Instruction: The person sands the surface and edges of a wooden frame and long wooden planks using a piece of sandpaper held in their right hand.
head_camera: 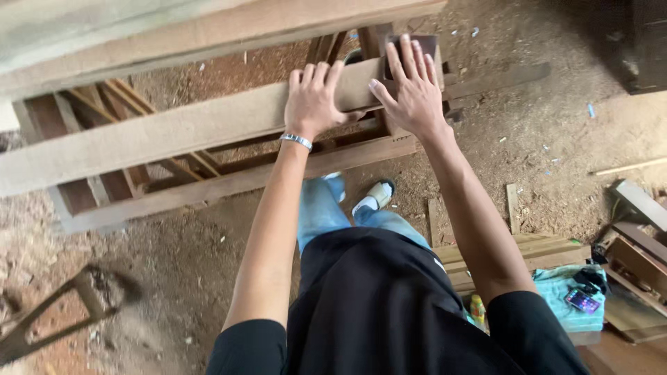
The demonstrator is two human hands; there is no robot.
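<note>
A long pale wooden rail point(174, 128) of a wooden frame runs across the view from lower left to upper right. My left hand point(314, 101), with a metal bracelet on the wrist, lies over the rail's top with its fingers curled across it. My right hand point(411, 87) rests just beside it at the rail's right end, fingers spread over a dark brown block point(427, 43) at the frame's post. Both arms reach forward from my black shirt.
A second pale beam point(208, 31) runs above. Lower frame rails point(229, 182) cross the sawdust-covered floor. Stacked planks point(538, 250), a teal cloth point(566, 292) with a phone point(582, 301) on it and dark wooden pieces point(639, 260) lie at right. A metal frame point(59, 309) lies at lower left.
</note>
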